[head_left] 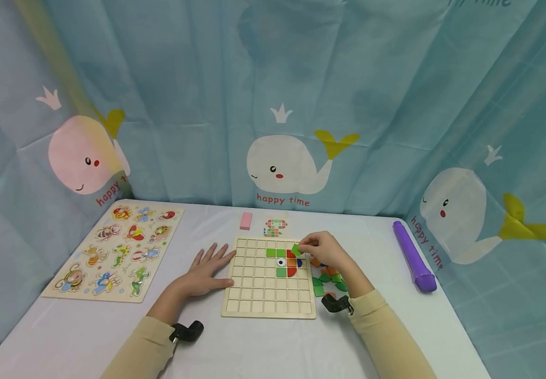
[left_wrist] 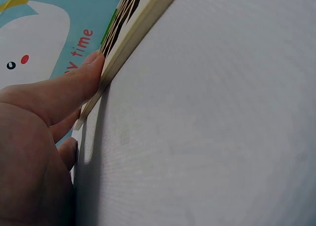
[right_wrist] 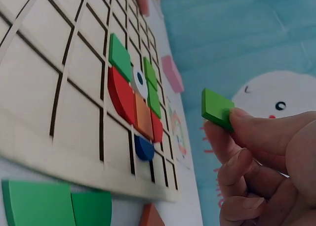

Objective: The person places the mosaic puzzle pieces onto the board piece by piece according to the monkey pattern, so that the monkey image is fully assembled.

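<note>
A wooden grid board [head_left: 254,295] lies on the white table, with green, red, orange and blue tiles and a white eye tile [head_left: 281,262] set in its upper right cells. My right hand [head_left: 325,248] pinches a light green square tile [right_wrist: 217,107] between thumb and index finger, above the board's upper right. In the left wrist view, the thumb of my left hand [left_wrist: 59,95] touches the board's edge. From the head view, that left hand lies spread at the board's left side with its fingers straight.
Loose tiles [head_left: 330,279] lie in a pile right of the board. A pattern card [head_left: 275,228] and a pink block [head_left: 246,221] sit behind it. An insect puzzle board [head_left: 112,252] is at left, a purple microphone-shaped stick [head_left: 414,257] at right. A whale-print curtain [head_left: 183,131] hangs behind.
</note>
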Action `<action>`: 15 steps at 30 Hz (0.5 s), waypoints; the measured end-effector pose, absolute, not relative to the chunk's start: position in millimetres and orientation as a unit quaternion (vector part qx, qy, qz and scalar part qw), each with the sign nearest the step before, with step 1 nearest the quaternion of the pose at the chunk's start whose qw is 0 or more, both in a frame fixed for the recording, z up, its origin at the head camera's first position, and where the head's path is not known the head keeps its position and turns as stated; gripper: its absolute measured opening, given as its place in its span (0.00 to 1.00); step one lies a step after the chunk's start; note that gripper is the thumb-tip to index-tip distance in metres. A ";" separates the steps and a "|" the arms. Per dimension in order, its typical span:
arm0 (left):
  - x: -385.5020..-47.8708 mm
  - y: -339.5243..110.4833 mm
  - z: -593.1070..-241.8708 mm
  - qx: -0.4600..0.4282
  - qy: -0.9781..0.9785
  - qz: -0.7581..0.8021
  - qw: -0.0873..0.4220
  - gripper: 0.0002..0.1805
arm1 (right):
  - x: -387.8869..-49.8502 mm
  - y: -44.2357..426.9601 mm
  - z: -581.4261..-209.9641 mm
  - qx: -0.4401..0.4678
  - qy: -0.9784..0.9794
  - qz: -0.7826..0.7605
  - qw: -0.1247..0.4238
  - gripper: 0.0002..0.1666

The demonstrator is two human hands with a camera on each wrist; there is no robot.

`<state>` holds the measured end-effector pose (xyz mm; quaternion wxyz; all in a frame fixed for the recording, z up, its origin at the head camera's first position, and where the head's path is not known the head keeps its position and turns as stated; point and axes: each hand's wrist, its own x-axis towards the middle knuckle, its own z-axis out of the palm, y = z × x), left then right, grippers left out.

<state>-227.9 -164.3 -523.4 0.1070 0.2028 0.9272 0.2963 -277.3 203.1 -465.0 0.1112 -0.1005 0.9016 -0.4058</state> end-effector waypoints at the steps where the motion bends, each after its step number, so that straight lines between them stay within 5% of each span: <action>1: -228.1 -164.1 -523.7 0.203 0.927 0.295 0.107 0.48 | -277.9 201.3 -465.3 -0.103 0.901 -0.407 0.112 0.07; 15: -228.0 -164.0 -524.6 0.200 0.928 0.296 0.105 0.47 | -284.6 175.8 -472.5 -0.152 0.880 -0.431 0.131 0.10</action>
